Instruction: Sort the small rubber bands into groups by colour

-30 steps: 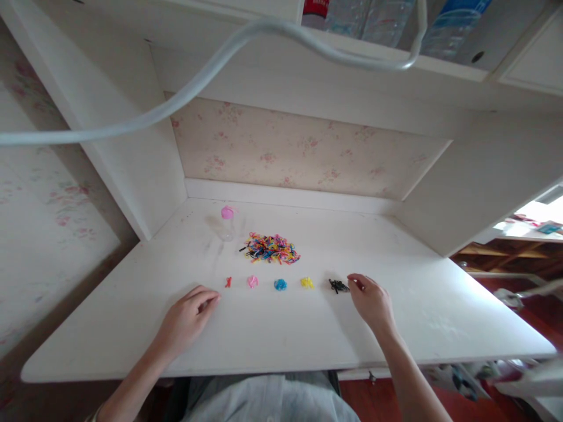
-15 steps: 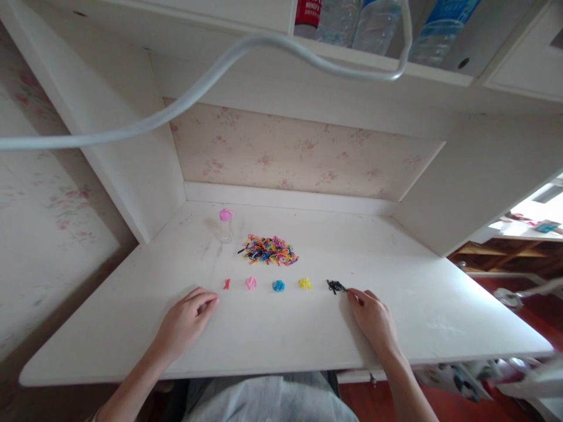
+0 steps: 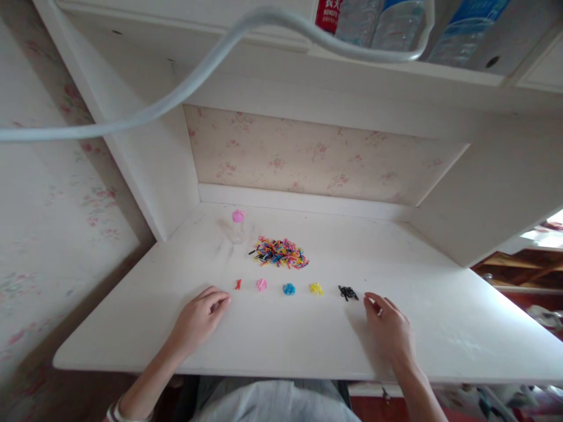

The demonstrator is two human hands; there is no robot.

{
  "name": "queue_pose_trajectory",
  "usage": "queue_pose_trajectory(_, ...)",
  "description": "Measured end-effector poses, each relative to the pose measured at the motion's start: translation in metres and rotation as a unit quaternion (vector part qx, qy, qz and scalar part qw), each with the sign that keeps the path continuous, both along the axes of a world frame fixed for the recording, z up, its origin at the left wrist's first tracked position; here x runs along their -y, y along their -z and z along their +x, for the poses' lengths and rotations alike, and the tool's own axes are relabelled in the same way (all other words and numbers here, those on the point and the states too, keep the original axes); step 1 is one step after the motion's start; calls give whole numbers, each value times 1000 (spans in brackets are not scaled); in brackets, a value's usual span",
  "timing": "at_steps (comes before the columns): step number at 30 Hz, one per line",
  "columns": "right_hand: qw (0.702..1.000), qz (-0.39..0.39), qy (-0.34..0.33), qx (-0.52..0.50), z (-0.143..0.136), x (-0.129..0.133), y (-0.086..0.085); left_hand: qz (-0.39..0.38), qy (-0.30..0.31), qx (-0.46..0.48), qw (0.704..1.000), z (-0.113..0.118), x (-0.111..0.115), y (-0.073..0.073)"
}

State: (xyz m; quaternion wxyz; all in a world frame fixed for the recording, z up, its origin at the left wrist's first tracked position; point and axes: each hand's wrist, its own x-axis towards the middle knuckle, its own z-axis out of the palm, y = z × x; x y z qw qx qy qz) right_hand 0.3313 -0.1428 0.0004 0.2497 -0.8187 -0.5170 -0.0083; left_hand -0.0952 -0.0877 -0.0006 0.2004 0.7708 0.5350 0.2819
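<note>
Black pile (image 3: 348, 292) lies right of centre in the lower half of the frame, small looped pieces bunched together. We see the right hand (image 3: 390, 329) just beside it, fingers bent and thumb near the fingertips; whether these meet or pinch anything, we cannot tell. Leftward from the black runs a row: yellow pile (image 3: 315, 288), blue pile (image 3: 289, 289), pink pile (image 3: 261, 285), red pile (image 3: 238, 284), the last the smallest. Left hand (image 3: 200, 316) rests near the red, at lower left, loosely curled; its grip, too, we cannot make out. The two hands are well apart. Above the row, near mid-frame, we note a mixed-colour heap (image 3: 281, 253), and left of it an upright clear container (image 3: 237, 232) with pink top. All sit on a white tabletop (image 3: 281, 340). Bottles (image 3: 398, 26) stand at upper right.
</note>
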Motion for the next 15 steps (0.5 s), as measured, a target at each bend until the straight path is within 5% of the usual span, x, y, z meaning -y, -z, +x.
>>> queue_pose_trajectory(3,999,29,-23,-6,-26,-10,-12,-4,-2,5,1000,1,1,-2)
queue_pose_trajectory(9,968,-63,-242,-8,-127,-49,-48,-10,3,22,1000,0,1,-4)
queue_pose_trajectory(15,936,-163,-294,104,-214,-112,-63,-15,4,38,999,-1,2,-6)
